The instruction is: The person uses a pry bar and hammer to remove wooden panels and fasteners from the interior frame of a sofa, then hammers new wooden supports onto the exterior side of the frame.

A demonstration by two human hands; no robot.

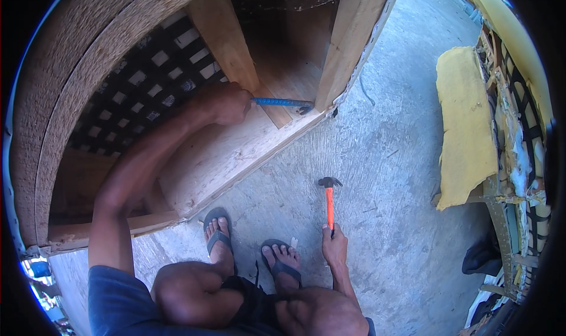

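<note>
Blue, ribbed, dark-tipped bar (278, 102) at bare-wood frame (227, 150) corner.
I note my left grip (234, 104) closed round the bar; my right grip (335, 245) clasps an orange-handled, dark-headed hammer (329, 207) above streaked grey concrete floor (401, 218).

A blue bar (276, 101) points into a corner of the wooden frame (233, 150), an orange-handled hammer (330, 201) outside.

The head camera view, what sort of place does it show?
Probably a furniture or upholstery workshop. There is a bare wooden frame with criss-crossed black straps, a hammer in the right hand, and a yellow foam-like sheet off to the right.
</note>
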